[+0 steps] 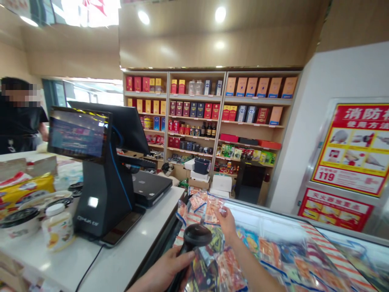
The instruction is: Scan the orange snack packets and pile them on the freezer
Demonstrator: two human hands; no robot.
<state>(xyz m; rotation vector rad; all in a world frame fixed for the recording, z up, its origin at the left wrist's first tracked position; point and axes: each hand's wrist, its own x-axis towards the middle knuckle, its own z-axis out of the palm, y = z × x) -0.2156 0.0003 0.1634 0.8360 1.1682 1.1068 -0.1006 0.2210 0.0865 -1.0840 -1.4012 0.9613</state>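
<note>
My left hand [168, 267] is wrapped round the handle of a black barcode scanner [197, 236], whose head points forward over the packets. Just beyond it, my right hand [226, 222] pinches the right edge of a clear snack packet [211, 209] with orange contents and a barcode label showing. More packets, such as an orange one [229, 267] and a dark one [203, 271], lie under and around both hands on the glass-topped case [273, 221]. The scanner's head hides part of the pile.
On the white counter [130, 247] to the left stand a checkout terminal [103, 182], a white-lidded jar [57, 227], tubs and a yellow bag [30, 190]. Another person [20, 121] is at far left. Shelves of boxes [194, 109] line the back wall.
</note>
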